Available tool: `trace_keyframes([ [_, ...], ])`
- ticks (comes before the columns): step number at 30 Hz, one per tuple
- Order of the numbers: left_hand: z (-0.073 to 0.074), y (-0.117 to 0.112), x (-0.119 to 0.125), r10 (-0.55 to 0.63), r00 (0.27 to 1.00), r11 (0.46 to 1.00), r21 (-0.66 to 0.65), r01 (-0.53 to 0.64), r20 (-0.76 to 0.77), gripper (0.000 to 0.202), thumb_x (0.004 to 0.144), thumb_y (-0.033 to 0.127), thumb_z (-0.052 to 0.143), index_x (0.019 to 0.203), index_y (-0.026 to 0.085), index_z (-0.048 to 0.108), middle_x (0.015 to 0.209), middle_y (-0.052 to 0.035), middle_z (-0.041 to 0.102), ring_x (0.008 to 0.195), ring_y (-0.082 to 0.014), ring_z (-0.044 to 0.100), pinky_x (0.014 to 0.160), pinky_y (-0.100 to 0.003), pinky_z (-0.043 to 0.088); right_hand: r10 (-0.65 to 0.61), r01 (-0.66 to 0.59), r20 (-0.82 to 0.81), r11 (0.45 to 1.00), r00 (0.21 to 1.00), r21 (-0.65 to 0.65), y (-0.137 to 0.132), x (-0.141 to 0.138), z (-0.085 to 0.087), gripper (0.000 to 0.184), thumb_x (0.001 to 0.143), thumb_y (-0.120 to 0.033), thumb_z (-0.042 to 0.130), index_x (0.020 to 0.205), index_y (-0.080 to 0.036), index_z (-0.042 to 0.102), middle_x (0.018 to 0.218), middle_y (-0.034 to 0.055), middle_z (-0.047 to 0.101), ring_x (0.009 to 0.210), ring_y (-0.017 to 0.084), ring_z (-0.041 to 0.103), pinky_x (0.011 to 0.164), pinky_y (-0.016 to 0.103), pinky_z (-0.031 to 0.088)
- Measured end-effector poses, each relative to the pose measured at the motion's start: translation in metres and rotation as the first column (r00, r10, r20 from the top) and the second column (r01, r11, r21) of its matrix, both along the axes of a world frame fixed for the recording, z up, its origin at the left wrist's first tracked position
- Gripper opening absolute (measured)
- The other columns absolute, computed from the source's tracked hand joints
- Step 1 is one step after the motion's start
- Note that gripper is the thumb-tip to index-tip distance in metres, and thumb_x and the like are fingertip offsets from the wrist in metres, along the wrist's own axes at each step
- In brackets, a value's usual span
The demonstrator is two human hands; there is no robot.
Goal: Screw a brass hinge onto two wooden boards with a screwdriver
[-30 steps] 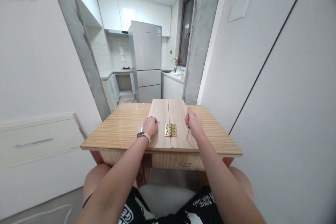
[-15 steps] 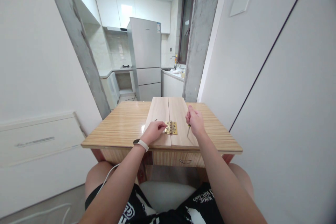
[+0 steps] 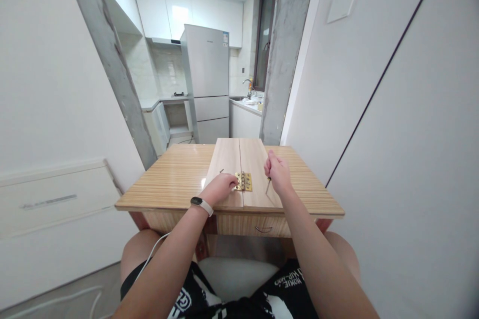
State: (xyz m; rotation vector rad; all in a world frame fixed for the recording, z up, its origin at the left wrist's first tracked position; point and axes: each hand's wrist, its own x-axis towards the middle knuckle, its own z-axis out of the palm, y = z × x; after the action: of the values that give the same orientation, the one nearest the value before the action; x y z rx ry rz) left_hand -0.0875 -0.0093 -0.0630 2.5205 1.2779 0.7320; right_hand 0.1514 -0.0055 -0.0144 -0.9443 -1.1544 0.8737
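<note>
hinge (image 3: 246, 182); left hand (image 3: 220, 188) at it, grip unclear; right hand (image 3: 278, 170) holds screwdriver (image 3: 268, 185); drawer (image 3: 239, 225) closed

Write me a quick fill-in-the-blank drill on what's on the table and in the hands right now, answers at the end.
1. The screwdriver is held in the person's ____.
2. The left hand is at the gold-coloured metal ____.
3. A straight seam runs between the ____ pale boards lying on the table.
4. The wristband is worn on the ____ wrist.

Missing words: right hand; hinge; two; left.
</note>
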Motion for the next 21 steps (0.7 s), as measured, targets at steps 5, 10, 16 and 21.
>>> trace_keyframes([
  [5, 0.002, 0.004, 0.004, 0.004, 0.996, 0.999, 0.032, -0.001, -0.094, 0.026, 0.096, 0.014, 0.057, 0.087, 0.022, 0.081, 0.094, -0.009, 0.079, 0.093, -0.024, 0.072, 0.09, -0.033, 0.052, 0.006, -0.007, -0.006, 1.0, 1.0, -0.012, -0.002, -0.001, 0.003, 0.068, 0.092, -0.079, 0.062, 0.055, -0.025, 0.041, 0.044, -0.003, 0.043, 0.041, 0.01, 0.035, 0.04, 0.026, 0.025],
  [10, 0.004, 0.009, 0.011, 0.007, 0.991, 1.0, 0.026, -0.004, -0.134, 0.027, 0.094, 0.012, 0.058, 0.085, 0.023, 0.08, 0.091, -0.0095, 0.079, 0.092, -0.0246, 0.073, 0.091, -0.033, 0.052, 0.006, -0.006, 0.0, 1.0, 1.0, -0.014, -0.003, -0.001, 0.003, 0.068, 0.091, -0.079, 0.062, 0.055, -0.026, 0.041, 0.043, -0.003, 0.043, 0.041, 0.01, 0.035, 0.04, 0.027, 0.025],
  [16, -0.001, 0.01, 0.014, 0.005, 0.997, 1.0, -0.005, -0.006, -0.071, 0.027, 0.096, 0.016, 0.055, 0.088, 0.022, 0.08, 0.095, -0.0091, 0.08, 0.092, -0.0242, 0.073, 0.087, -0.032, 0.052, 0.016, -0.016, -0.002, 1.0, 1.0, -0.017, -0.005, -0.002, 0.004, 0.067, 0.092, -0.078, 0.062, 0.055, -0.025, 0.041, 0.044, -0.0031, 0.042, 0.041, 0.01, 0.034, 0.041, 0.027, 0.024],
  [21, -0.006, 0.008, 0.013, 0.02, 1.0, 1.0, 0.002, -0.02, -0.018, 0.027, 0.098, 0.018, 0.054, 0.092, 0.023, 0.081, 0.099, -0.0091, 0.081, 0.098, -0.0245, 0.073, 0.091, -0.033, 0.052, 0.028, -0.028, -0.002, 0.999, 1.0, -0.018, -0.006, -0.003, 0.005, 0.067, 0.091, -0.079, 0.061, 0.055, -0.026, 0.041, 0.043, -0.0034, 0.042, 0.041, 0.01, 0.033, 0.04, 0.027, 0.024],
])
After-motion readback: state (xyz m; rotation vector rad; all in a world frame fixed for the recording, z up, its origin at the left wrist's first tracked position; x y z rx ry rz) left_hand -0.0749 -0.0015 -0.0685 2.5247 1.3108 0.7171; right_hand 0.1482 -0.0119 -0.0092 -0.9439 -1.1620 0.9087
